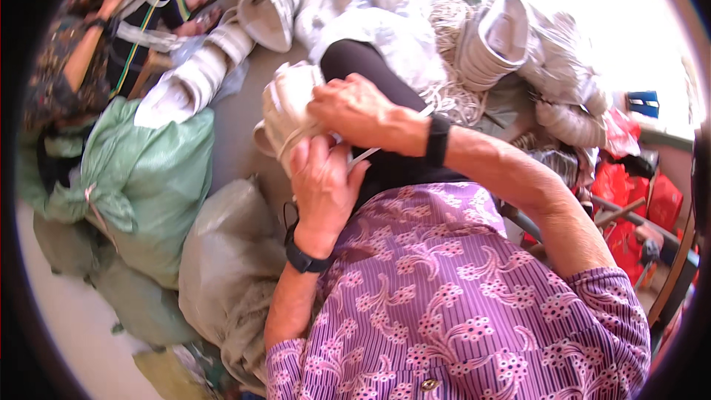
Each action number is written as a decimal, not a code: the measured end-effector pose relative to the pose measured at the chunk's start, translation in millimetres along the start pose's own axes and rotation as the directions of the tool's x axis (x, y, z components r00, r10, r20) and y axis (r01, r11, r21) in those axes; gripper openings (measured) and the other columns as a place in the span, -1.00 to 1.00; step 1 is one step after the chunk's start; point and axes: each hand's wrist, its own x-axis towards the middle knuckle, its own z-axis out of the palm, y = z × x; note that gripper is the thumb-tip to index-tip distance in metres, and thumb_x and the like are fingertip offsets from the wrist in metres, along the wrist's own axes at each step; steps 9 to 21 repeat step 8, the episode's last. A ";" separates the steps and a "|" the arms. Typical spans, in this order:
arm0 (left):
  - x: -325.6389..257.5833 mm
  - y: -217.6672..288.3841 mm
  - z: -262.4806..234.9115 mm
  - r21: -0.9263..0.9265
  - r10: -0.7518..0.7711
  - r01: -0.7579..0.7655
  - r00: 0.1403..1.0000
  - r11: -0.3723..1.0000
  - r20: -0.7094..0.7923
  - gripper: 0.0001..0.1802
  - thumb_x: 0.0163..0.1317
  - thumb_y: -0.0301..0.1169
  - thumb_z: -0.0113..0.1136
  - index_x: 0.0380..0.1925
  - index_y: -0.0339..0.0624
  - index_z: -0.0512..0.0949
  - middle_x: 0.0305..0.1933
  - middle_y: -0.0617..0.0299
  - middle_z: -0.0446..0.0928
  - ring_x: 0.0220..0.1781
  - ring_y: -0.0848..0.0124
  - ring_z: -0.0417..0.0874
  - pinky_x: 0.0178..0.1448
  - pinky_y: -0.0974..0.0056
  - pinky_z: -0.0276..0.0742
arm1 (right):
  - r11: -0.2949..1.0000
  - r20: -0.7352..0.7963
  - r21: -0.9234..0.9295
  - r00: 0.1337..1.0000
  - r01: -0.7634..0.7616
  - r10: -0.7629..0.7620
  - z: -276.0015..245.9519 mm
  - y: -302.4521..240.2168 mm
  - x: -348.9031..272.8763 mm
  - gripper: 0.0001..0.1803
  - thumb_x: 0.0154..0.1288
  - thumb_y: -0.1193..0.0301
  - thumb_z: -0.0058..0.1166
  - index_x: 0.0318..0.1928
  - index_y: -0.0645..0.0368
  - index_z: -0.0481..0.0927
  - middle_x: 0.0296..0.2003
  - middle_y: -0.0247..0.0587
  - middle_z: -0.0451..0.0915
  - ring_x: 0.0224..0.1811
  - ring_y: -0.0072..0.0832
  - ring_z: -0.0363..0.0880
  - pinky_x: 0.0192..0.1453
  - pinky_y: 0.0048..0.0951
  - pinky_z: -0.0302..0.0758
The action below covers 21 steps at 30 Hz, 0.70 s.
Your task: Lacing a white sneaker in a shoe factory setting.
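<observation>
On my lap, against my dark-trousered leg, rests a cream-white bundle (pixel 285 107) of what look like nested shoe uppers. My left hand (pixel 320 189) grips its near end, fingers bent against it and the thumb to the right. Just above, my right hand (pixel 354 112) is closed at the bundle's right side, fingertips pinched on a white cord (pixel 364 155). The cord passes beneath my right wrist, and a loose end shows beyond it. Exactly how the cord runs between my fingers is hidden.
Stacked white uppers (pixel 185 81) lie on a green sack (pixel 159 167) at left. Another stack (pixel 492 41) stands right, beside piled cords (pixel 455 96) and white plastic bags (pixel 378 0). A grey sack (pixel 226 244) sits by my left arm. Another person's arm (pixel 87 48) shows far left.
</observation>
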 end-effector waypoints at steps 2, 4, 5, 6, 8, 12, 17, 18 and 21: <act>-2.8 -4.6 4.7 0.039 0.042 -0.041 0.999 0.998 -0.027 -0.74 -0.11 -0.50 0.35 -0.33 -0.21 0.59 -0.20 0.13 0.51 -0.06 0.06 0.44 0.10 0.05 0.34 | 0.996 -0.051 0.090 0.999 0.020 -0.016 7.6 -1.4 2.3 -0.93 0.05 0.41 0.08 -0.41 0.09 0.57 -0.34 -0.30 0.55 -0.18 -0.37 0.59 -0.18 -0.27 0.47; -0.1 -5.2 7.7 -0.008 0.087 -0.088 0.992 0.996 -0.088 -0.85 -0.04 -0.54 0.29 -0.41 -0.24 0.58 -0.27 0.13 0.51 -0.11 0.07 0.44 0.05 0.07 0.37 | 0.997 0.016 0.060 0.999 0.041 -0.042 8.1 3.2 0.4 -0.93 0.07 0.39 0.08 -0.41 0.08 0.57 -0.35 -0.32 0.53 -0.20 -0.40 0.59 -0.23 -0.26 0.41; 0.6 -5.6 5.3 -0.120 0.051 -0.060 0.996 0.991 -0.078 -0.89 0.00 -0.55 0.26 -0.41 -0.26 0.58 -0.28 0.12 0.51 -0.11 0.09 0.45 0.05 0.09 0.37 | 0.997 0.010 0.071 0.999 0.044 -0.044 6.9 7.2 -2.8 -0.93 0.07 0.40 0.07 -0.41 0.07 0.58 -0.35 -0.31 0.52 -0.19 -0.39 0.59 -0.21 -0.24 0.41; 0.5 -6.0 2.1 -0.232 0.014 -0.028 0.998 0.972 -0.061 -0.92 0.04 -0.55 0.23 -0.41 -0.27 0.57 -0.29 0.11 0.51 -0.12 0.11 0.45 0.05 0.11 0.38 | 0.996 0.006 0.080 0.999 0.047 -0.048 0.8 11.4 -7.0 -0.93 0.07 0.40 0.07 -0.40 0.06 0.58 -0.34 -0.31 0.51 -0.19 -0.38 0.58 -0.19 -0.22 0.40; -4.2 -15.8 -12.1 -0.560 -0.142 0.172 0.985 0.811 0.096 -0.89 0.11 -0.47 0.25 -0.37 -0.26 0.58 -0.25 0.16 0.54 -0.05 0.27 0.49 0.09 0.16 0.39 | 0.997 0.080 0.023 0.994 -0.080 0.077 -18.0 26.5 -20.8 -0.83 0.02 0.39 0.13 -0.30 0.02 0.58 -0.25 -0.29 0.50 -0.09 -0.36 0.55 -0.11 -0.20 0.40; -4.2 -15.8 -12.1 -0.560 -0.142 0.172 0.985 0.811 0.096 -0.89 0.11 -0.47 0.25 -0.37 -0.26 0.58 -0.25 0.16 0.54 -0.05 0.27 0.49 0.09 0.16 0.39 | 0.997 0.080 0.023 0.994 -0.080 0.077 -18.0 26.5 -20.8 -0.83 0.02 0.39 0.13 -0.30 0.02 0.58 -0.25 -0.29 0.50 -0.09 -0.36 0.55 -0.11 -0.20 0.40; -4.2 -15.8 -12.1 -0.560 -0.142 0.172 0.985 0.811 0.096 -0.89 0.11 -0.47 0.25 -0.37 -0.26 0.58 -0.25 0.16 0.54 -0.05 0.27 0.49 0.09 0.16 0.39 | 0.997 0.080 0.023 0.994 -0.080 0.077 -18.0 26.5 -20.8 -0.83 0.02 0.39 0.13 -0.30 0.02 0.58 -0.25 -0.29 0.50 -0.09 -0.36 0.55 -0.11 -0.20 0.40; -4.2 -15.8 -12.1 -0.560 -0.142 0.172 0.985 0.811 0.096 -0.89 0.11 -0.47 0.25 -0.37 -0.26 0.58 -0.25 0.16 0.54 -0.05 0.27 0.49 0.09 0.16 0.39 | 0.997 0.080 0.023 0.994 -0.080 0.077 -18.0 26.5 -20.8 -0.83 0.02 0.39 0.13 -0.30 0.02 0.58 -0.25 -0.29 0.50 -0.09 -0.36 0.55 -0.11 -0.20 0.40; -4.2 -15.8 -12.1 -0.560 -0.142 0.172 0.985 0.811 0.096 -0.89 0.11 -0.47 0.25 -0.37 -0.26 0.58 -0.25 0.16 0.54 -0.05 0.27 0.49 0.09 0.16 0.39 | 0.997 0.080 0.023 0.994 -0.080 0.077 -18.0 26.5 -20.8 -0.83 0.02 0.39 0.13 -0.30 0.02 0.58 -0.25 -0.29 0.50 -0.09 -0.36 0.55 -0.11 -0.20 0.40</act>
